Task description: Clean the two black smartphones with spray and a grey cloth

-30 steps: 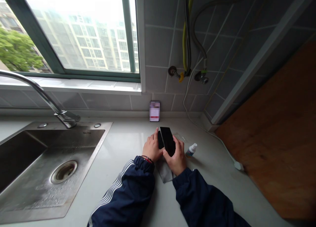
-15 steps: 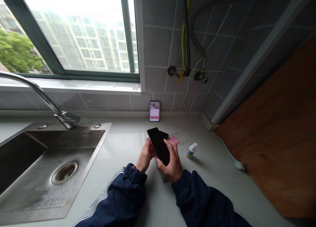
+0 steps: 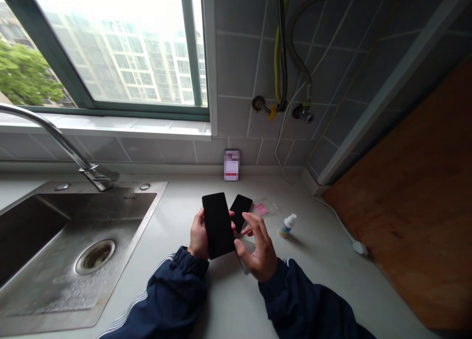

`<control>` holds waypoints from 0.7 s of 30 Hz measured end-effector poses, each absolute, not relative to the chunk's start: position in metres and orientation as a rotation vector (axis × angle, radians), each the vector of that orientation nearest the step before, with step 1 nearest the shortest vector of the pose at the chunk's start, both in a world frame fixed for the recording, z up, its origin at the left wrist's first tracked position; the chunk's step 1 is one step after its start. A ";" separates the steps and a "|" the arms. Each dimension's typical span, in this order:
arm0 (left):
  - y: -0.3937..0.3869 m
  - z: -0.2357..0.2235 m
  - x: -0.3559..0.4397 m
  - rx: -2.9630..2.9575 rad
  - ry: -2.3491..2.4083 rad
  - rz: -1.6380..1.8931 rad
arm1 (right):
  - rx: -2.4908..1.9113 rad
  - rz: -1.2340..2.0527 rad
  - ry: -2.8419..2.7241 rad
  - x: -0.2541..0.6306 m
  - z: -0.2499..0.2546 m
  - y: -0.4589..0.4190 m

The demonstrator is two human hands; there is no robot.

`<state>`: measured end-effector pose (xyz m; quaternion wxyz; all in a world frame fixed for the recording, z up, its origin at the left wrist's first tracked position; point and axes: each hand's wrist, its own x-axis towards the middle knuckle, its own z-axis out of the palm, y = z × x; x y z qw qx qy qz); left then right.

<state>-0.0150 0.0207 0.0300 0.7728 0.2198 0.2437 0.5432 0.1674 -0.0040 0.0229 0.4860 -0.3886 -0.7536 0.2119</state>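
Observation:
My left hand [image 3: 198, 236] grips a black phone [image 3: 218, 224] by its left edge, screen up, held just above the pale countertop [image 3: 184, 211]. My right hand [image 3: 258, 248] hovers at the phone's right side with its fingers spread, the thumb close to the phone's lower right corner. A second black phone [image 3: 240, 212] lies flat on the counter just behind, partly hidden by the first. A grey cloth under my right hand is almost fully covered.
A clear packet with a pink slip [image 3: 262, 208] and a small white spray bottle [image 3: 286, 225] lie to the right. A steel sink [image 3: 70, 250] with a tap [image 3: 73, 154] fills the left. A small box [image 3: 231, 166] leans on the tiled wall; a white cable [image 3: 332, 213] runs right.
The phone passed from my right hand to my left and shifted leftward, now lying flatter. My right hand let go and its fingers spread. The second phone on the counter came into view.

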 end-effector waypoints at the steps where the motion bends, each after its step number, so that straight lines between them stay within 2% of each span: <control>1: 0.022 0.029 -0.020 0.496 0.543 1.195 | -0.961 0.483 -1.820 0.170 0.024 -0.002; 8: 0.033 0.020 -0.030 0.447 0.564 1.172 | -0.972 0.178 -1.804 0.196 0.032 0.011; 15: 0.037 0.007 -0.030 0.430 0.505 1.173 | -1.083 -0.212 -1.497 0.247 0.035 0.015; 18: 0.037 0.004 -0.030 0.413 0.475 1.170 | -1.221 -0.146 -1.446 0.265 0.021 0.021; 21: 0.038 0.001 -0.031 0.447 0.451 1.153 | -1.364 0.063 -1.444 0.278 -0.002 0.027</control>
